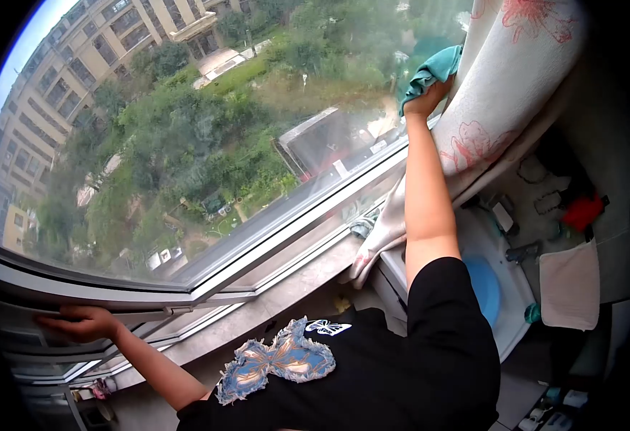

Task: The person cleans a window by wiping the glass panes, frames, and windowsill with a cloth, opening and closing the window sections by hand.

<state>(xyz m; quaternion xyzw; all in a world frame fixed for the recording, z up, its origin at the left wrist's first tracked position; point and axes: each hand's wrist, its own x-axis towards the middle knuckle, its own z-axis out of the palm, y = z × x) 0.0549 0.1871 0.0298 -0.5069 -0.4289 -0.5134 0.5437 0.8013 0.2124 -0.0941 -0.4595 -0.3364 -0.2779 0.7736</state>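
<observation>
My right hand (428, 100) is closed on a teal cloth (437, 66), which lies against the window glass (257, 108) near its right edge. Beside that hand hangs a whitish curtain (502, 93) with red flower outlines. Lower left, my left hand (81, 323) has its fingers stretched out and holds nothing visible. It is beside the lower part of the white window frame (243, 258); whether it touches the frame I cannot tell.
A pale stone sill (286, 294) runs under the window. A crumpled cloth (363, 226) lies by the curtain's lower end. To the right are a white basin unit with a blue basin (481, 291), a red item (583, 213) and a pinkish cloth (570, 286). Trees and buildings show outside.
</observation>
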